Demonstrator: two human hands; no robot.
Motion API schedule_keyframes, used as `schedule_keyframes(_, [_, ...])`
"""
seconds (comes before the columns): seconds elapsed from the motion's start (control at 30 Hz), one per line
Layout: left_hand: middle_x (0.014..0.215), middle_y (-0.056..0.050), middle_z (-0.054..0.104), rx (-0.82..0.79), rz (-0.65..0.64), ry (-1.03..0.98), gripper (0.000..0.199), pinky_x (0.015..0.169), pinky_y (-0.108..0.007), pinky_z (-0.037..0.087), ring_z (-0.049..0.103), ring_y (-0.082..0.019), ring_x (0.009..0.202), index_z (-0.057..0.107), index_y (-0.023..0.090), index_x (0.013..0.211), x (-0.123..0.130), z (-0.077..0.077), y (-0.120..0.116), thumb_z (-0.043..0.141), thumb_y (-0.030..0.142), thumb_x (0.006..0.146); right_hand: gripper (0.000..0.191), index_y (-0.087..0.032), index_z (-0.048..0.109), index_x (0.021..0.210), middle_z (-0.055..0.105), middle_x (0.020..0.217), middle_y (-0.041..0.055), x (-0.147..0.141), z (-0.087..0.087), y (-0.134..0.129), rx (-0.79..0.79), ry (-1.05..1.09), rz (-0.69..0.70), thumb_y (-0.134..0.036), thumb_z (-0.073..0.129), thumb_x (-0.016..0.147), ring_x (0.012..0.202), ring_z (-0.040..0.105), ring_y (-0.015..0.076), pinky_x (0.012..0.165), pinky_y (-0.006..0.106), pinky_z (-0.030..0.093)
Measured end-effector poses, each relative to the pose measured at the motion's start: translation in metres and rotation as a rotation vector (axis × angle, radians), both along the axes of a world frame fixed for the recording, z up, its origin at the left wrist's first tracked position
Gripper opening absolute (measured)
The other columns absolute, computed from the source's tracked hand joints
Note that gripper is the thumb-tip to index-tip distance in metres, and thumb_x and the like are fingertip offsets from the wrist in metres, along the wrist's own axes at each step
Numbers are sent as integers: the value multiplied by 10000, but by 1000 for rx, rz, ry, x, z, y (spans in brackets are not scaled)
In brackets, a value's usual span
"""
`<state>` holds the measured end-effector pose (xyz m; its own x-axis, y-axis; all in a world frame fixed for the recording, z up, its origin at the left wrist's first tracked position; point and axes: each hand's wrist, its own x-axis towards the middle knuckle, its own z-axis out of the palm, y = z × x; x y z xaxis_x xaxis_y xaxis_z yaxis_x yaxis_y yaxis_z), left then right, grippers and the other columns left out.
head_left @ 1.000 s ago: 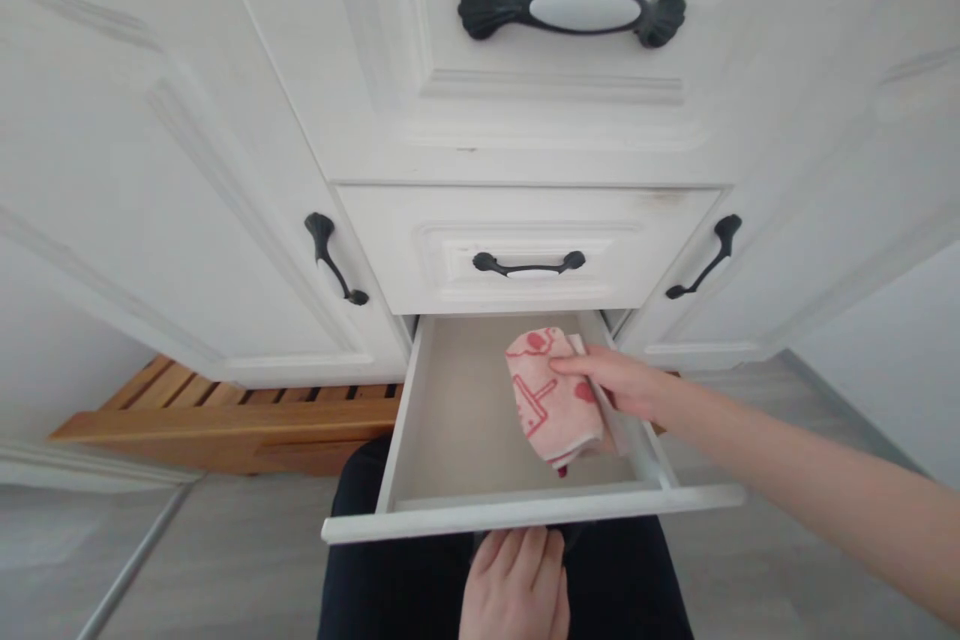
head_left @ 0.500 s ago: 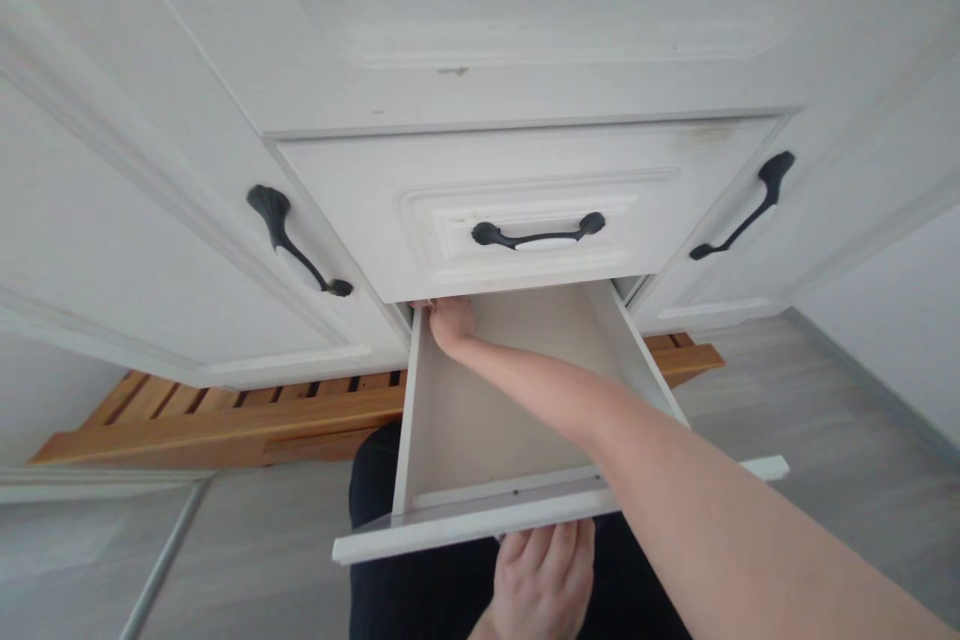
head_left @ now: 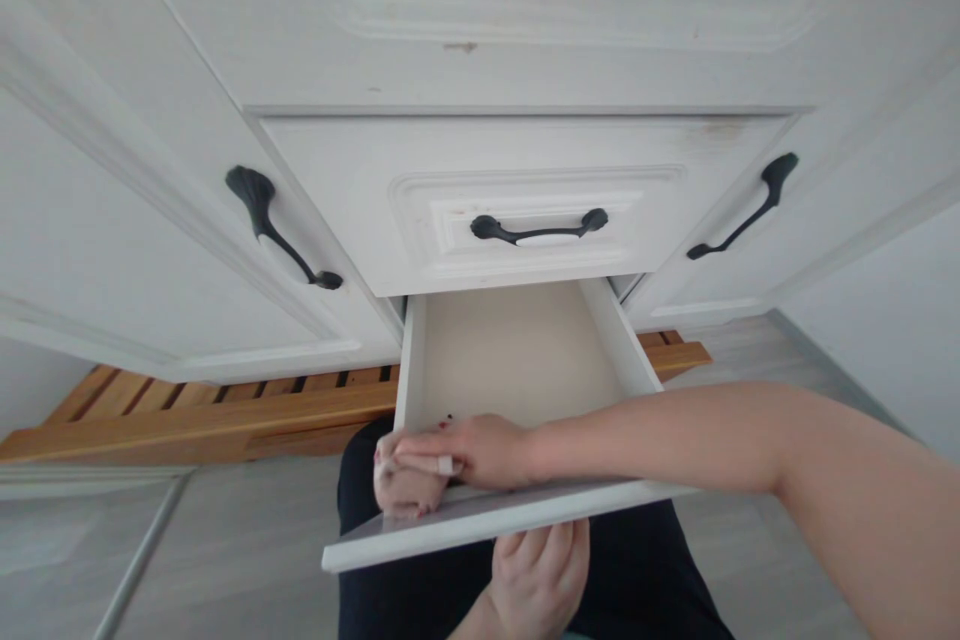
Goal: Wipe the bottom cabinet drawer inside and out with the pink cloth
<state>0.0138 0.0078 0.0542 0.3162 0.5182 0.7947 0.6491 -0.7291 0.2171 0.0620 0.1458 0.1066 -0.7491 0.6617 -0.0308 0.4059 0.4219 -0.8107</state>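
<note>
A white drawer (head_left: 525,350) is pulled out of the cabinet, its pale inside bare in view. My right hand (head_left: 487,450) reaches across from the right, closed on a crumpled pinkish cloth (head_left: 409,488) with small red marks. It presses the cloth against the drawer's left front corner, over the side wall's top edge. Below the drawer front (head_left: 510,518), my left hand (head_left: 541,570) has its fingers curled against the outer face, where the handle sits; the handle itself is hidden by the panel and the fingers.
Above is a shut drawer with a black handle (head_left: 540,232). Cabinet doors with black handles (head_left: 281,232) flank it. A slatted wooden bench (head_left: 225,415) runs underneath. My knees in dark trousers (head_left: 652,570) are under the open drawer.
My right hand has come forward with the cloth from the drawer's back left corner to its front left corner. My left hand stays at the drawer front.
</note>
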Motion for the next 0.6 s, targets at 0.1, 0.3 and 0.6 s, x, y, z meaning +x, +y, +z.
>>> schedule_keyframes(0.1, [856,27,772,43,2,12,237,792,-336,430,657,-120,760,745,208,975,-2,2,1,523,136,934,569,-369,435,1500,619,1405,-12,3,17,0,4,-111,246,-237,524,954,1117,656,193,858,270,474])
schedule_keyframes(0.3, [1003,-18,764,0,-73,139,295,808,-340,433,644,-157,860,726,209,1129,-11,-10,-4,649,193,844,358,-299,635,1317,660,1311,51,19,50,37,601,-225,175,-289,415,1035,1183,599,238,942,383,464])
schedule_keyframes(0.6, [1000,-30,742,66,-70,155,319,807,-347,412,618,-165,847,743,210,1093,-11,-13,1,711,173,778,429,-215,583,1311,512,1505,69,21,11,166,1039,-461,209,-139,268,1030,1458,373,196,1128,413,387])
